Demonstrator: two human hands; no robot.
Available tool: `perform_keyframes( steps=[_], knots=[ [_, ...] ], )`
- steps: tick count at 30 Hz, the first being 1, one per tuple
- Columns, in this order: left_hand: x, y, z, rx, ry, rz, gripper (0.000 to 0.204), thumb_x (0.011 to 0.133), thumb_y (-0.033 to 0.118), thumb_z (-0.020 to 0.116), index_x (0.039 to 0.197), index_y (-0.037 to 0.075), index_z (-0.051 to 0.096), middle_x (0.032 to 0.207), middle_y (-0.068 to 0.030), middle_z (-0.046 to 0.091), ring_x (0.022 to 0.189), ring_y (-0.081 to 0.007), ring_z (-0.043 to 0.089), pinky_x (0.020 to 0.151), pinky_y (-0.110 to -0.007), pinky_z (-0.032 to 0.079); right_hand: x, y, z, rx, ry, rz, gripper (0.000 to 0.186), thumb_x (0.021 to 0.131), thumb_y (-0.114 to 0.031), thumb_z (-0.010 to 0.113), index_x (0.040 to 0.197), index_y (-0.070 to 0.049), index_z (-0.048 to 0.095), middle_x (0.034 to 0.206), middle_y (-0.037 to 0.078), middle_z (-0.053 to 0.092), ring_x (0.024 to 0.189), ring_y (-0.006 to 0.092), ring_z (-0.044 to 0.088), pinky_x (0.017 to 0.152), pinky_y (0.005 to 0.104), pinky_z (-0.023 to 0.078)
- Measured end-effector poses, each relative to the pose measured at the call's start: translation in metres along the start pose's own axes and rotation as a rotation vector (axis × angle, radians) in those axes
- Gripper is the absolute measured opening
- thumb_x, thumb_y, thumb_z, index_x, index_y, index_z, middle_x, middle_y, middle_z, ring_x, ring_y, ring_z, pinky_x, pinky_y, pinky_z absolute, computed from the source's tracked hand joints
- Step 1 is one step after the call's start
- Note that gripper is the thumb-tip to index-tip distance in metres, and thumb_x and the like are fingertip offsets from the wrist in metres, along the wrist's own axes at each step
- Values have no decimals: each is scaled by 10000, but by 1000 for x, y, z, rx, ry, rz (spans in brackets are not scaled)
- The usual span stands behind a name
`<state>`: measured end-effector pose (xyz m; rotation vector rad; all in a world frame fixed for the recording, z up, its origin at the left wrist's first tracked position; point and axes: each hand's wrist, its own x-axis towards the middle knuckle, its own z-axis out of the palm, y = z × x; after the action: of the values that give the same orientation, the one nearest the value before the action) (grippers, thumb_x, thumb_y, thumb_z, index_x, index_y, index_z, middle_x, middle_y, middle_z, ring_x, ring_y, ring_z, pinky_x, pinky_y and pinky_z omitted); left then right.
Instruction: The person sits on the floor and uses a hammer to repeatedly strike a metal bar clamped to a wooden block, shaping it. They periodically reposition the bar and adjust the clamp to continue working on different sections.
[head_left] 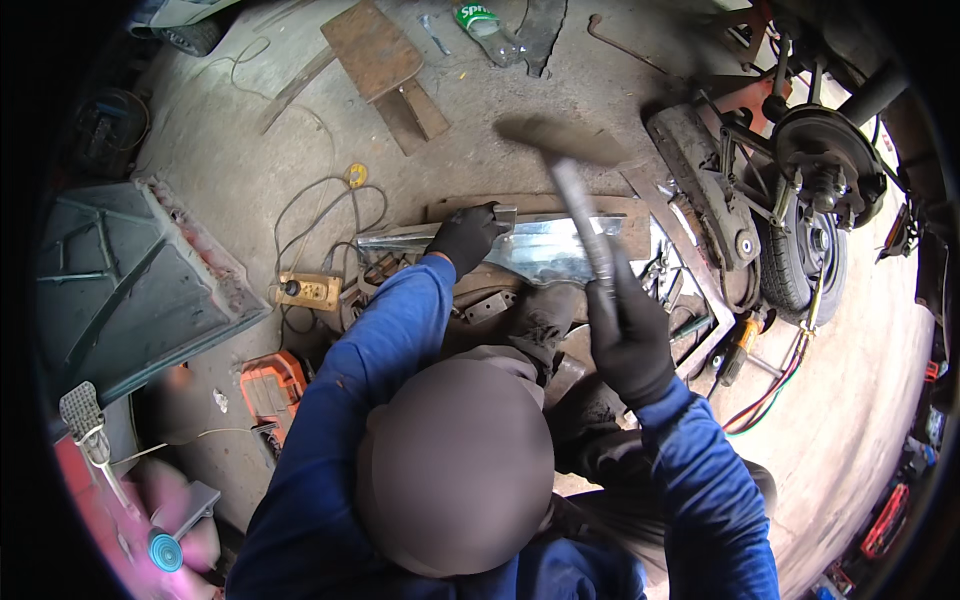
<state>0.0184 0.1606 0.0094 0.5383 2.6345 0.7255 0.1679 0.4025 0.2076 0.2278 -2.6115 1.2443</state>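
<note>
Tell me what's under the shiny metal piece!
A wooden board shows past the far edge and right end of the shiny metal piece. Whatever lies directly beneath is covered, so I can't tell.

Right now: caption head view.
Black-gloved right hand holds silver-handled hammer; black-gloved left hand holds grey metal piece at shiny metal sheet.

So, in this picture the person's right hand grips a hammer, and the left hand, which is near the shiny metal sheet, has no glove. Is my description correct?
Not quite: the left hand is gloved in black, as the head view shows. The rest is right: the right hand grips the hammer, and the left is near the shiny metal sheet.
</note>
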Motion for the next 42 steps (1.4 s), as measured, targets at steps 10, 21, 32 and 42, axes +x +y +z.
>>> perform_keyframes(
  steps=[10,21,32,42],
  knots=[
    [9,-43,25,291,47,183,292,1067,206,597,1272,208,805,1227,-155,718,1171,-372,683,995,-489,561,-30,24,-2,-222,-237,288,525,1072,-324,697,1567,-185,597,827,214,732,753,419,746,652,514,573],
    [9,-22,18,89,-3,85,262,1068,200,608,1212,195,827,1221,-151,732,1143,-349,707,981,-487,564,-46,35,-14,-112,-173,364,483,1068,-297,719,1519,-137,653,843,257,730,776,406,771,663,471,576],
    [4,9,2,-113,30,-5,332,1054,356,658,1163,74,794,1200,-233,747,1135,-450,697,981,-514,563,19,-22,-31,114,-15,199,492,1054,-162,750,1515,-33,636,1143,276,792,889,216,814,782,356,609],
    [14,-11,27,65,42,74,316,1088,330,631,1242,102,786,1154,-237,719,1099,-431,693,971,-521,556,-13,30,1,-215,-250,309,504,1075,-312,692,1551,-165,616,850,237,748,743,417,759,642,504,581]
  ],
)
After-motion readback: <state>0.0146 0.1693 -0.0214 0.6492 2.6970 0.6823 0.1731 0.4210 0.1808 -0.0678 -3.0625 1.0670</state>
